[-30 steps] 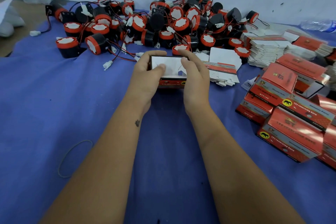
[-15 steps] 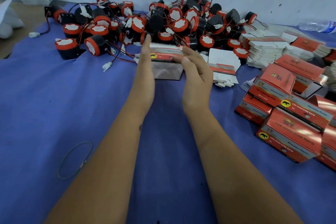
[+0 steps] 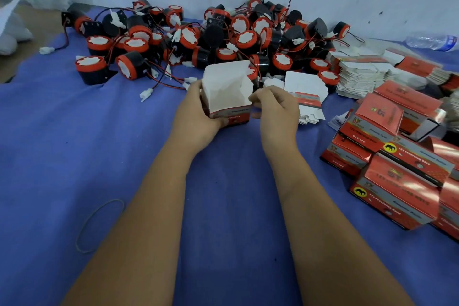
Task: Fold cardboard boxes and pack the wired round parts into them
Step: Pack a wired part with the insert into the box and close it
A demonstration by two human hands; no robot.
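- Fingers of the left hand (image 3: 196, 117) curl round the left and near side of a small red-and-silver cardboard box with a white inside (image 3: 227, 93), thumb on the near printed face, holding it upright just above the blue cloth-covered table (image 3: 74, 156).
- Fingers of the right hand (image 3: 275, 109) are bunched at the box's right edge and seem to pinch a small white side flap; the tips are partly hidden, so the exact grip is hard to read.
- Box mouth faces up and slightly toward the person, its tall white lid flap standing at the far side; the long axis runs roughly vertical.
- Just beyond and to the right lies a flat stack of unfolded white box blanks (image 3: 308, 97), nearer the right hand.
- Directly behind the box, touching distance from both hands, sprawls the heap of black round parts with red rims and red-black wires (image 3: 238, 37); the closest ones sit just past the lid flap.
- Judged from this, the next reach goes forward over the open mouth, and the right hand is freer to make it while the left steadies the box.
- Finished red boxes (image 3: 402, 174) pile at the right.
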